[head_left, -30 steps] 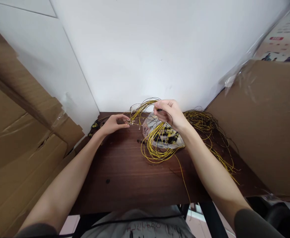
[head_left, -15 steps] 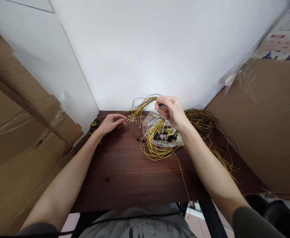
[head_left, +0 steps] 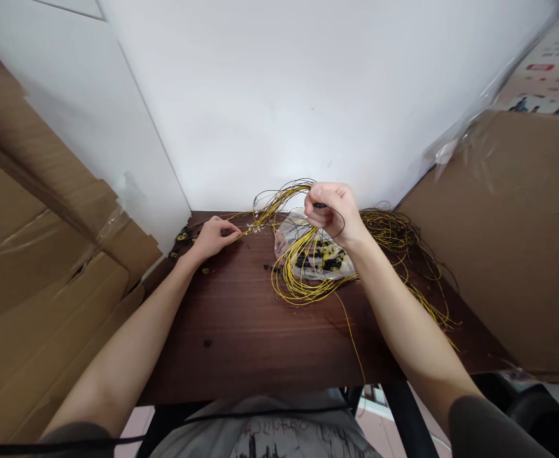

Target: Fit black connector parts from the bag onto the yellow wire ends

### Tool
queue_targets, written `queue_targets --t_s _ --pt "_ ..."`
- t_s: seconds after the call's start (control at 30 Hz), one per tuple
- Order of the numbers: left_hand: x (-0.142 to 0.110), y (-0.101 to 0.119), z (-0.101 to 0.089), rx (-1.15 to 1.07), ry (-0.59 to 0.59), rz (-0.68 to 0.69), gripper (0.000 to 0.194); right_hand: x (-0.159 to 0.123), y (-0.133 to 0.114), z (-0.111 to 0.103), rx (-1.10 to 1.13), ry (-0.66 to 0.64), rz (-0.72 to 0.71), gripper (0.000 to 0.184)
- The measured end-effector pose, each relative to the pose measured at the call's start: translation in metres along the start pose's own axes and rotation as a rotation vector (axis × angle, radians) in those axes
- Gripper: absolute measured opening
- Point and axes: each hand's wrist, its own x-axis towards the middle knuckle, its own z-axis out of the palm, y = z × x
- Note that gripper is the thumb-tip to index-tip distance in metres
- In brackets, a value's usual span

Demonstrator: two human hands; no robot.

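One loose bundle of thin yellow and black wires (head_left: pixel 279 201) arches above the dark brown wooden surface (head_left: pixel 251 343), its long axis sloping leftward and down from the right hand (head_left: pixel 333 213), which curls closed around it. Its small pale tips (head_left: pixel 255 227) lie just right of the nearer left hand (head_left: pixel 215 238), whose thumb and fingertips pinch a yellow strand (head_left: pixel 246 233).

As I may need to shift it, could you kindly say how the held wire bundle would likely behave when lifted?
The wire bundle probably flops, as it droops in loops below the right hand. It may snag or tangle, since its thin strands splay and cross.
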Motion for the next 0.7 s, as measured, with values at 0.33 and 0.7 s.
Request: queue_targets --t_s 0.33,0.7 --pt "0.0 0.035 -0.016 -0.351 -0.049 0.077 0.031 0.0 0.003 0.002 0.0 -0.016 0.015 0.031" --pt "0.001 0.048 0.009 -0.179 0.078 0.061 0.028 0.0 0.005 0.006 -0.02 -0.019 0.038 0.032"
